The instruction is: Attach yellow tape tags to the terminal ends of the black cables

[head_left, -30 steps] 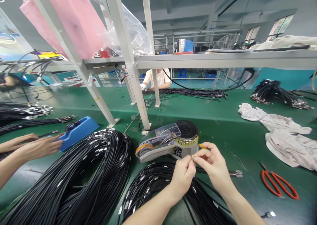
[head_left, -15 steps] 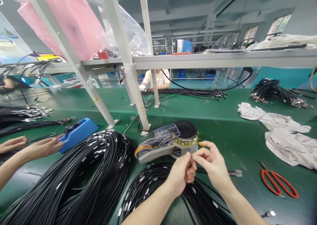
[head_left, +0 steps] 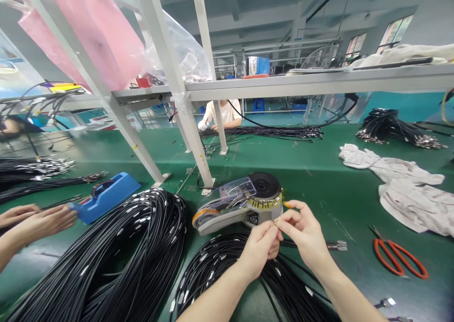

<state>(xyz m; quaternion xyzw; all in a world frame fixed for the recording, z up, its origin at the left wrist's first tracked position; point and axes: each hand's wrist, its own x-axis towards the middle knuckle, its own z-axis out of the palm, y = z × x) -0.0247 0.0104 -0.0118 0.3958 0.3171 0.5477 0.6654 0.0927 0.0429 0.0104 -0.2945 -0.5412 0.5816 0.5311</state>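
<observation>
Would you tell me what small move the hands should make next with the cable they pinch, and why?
Probably bring the yellow tape piece down onto the cable: the left hand and right hand both pinch it before the tape dispenser, and the tape hangs at the right forefinger, seemingly unapplied.

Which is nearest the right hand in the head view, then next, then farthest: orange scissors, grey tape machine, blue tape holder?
1. Grey tape machine, just beyond the right hand.
2. Orange scissors, off to the right.
3. Blue tape holder, far left.
</observation>
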